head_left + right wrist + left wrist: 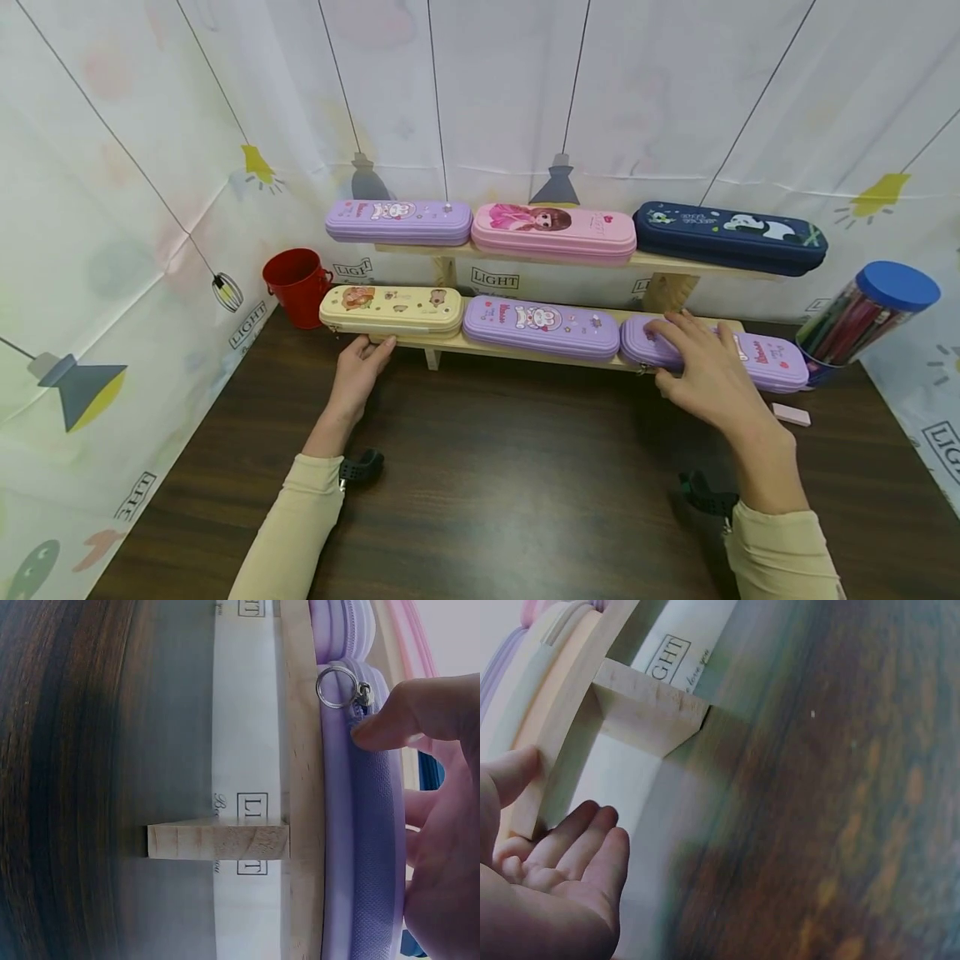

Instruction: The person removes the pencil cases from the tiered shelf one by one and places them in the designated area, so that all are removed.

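At the left end of the lower board of a wooden shelf (450, 340), my left hand (357, 375) grips the board, thumb on its front edge and fingers beneath. A cream pencil case (397, 310) lies just above that hand. My right hand (701, 367) holds the right-hand purple pencil case (776, 364) on the same board. Its thumb presses the front side near the zip pull (364, 694), and the other fingers reach over the top. Between these two cases sits another purple pencil case (542, 327).
On the upper board lie purple (397, 222), pink (553, 232) and navy panda (731, 237) pencil cases. A red bucket (296, 287) stands left of the shelf. To the right are a blue-lidded tub of pencils (862, 312) and a pink eraser (791, 415) on the dark table (525, 483).
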Demonstrator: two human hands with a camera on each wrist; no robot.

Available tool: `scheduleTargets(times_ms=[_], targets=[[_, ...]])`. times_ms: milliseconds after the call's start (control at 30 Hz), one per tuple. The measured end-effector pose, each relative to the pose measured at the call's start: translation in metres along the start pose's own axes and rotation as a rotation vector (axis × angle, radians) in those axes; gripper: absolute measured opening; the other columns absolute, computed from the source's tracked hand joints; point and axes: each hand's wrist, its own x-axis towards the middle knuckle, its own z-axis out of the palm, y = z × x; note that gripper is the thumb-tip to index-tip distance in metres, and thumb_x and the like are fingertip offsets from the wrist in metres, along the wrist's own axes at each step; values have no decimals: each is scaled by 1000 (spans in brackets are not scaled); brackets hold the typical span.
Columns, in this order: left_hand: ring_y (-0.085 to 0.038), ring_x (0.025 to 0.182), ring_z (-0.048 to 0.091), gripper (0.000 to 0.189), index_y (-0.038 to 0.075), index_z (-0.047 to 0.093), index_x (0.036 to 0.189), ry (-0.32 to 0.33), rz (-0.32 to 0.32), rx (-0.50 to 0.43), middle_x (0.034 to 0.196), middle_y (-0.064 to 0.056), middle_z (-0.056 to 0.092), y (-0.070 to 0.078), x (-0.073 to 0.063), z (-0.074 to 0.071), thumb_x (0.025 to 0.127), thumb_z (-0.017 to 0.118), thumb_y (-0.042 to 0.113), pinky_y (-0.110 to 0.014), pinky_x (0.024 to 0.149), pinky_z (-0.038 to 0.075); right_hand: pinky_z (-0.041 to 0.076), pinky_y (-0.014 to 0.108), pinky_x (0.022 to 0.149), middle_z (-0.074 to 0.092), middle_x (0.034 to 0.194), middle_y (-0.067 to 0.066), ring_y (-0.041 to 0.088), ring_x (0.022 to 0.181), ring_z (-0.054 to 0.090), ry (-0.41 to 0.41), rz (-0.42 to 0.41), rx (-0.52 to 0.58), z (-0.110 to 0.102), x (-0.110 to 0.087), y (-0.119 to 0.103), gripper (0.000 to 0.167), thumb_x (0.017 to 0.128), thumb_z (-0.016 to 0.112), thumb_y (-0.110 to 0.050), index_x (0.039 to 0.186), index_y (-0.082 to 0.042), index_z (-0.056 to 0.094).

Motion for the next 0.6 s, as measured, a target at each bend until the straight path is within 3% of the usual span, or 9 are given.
scheduleTargets(times_ms=[167, 300, 467, 600], targets=[[-18, 130, 56, 53, 2, 51, 132, 14, 3, -37, 135, -18, 62, 0, -1, 3, 95, 67, 36, -36, 114, 45, 24, 73, 111, 52, 134, 25, 48, 125, 44, 25, -41, -10, -4, -4, -1, 60, 74, 72, -14, 131, -14, 57], [-14, 125, 58, 49, 3, 53, 130, 20, -6, -41, 133, -18, 63, 0, 0, 4, 95, 67, 36, -35, 114, 45, 40, 64, 99, 55, 125, 21, 43, 113, 51, 43, -55, -26, -7, -8, -2, 59, 73, 76, -16, 130, -16, 59], [-20, 128, 56, 44, 2, 52, 130, 4, -48, -60, 130, -19, 64, 10, -5, 4, 97, 66, 29, -37, 116, 43, 44, 63, 93, 55, 124, 21, 39, 111, 51, 44, -30, -38, -8, -14, -2, 61, 72, 78, -18, 130, -18, 60], [-24, 126, 56, 38, 2, 54, 124, 5, -72, -67, 111, -9, 70, 23, -13, 4, 97, 66, 26, -37, 116, 44, 46, 58, 89, 56, 120, 20, 37, 107, 51, 76, -42, -41, -7, -20, -2, 60, 70, 79, -19, 128, -19, 62]])
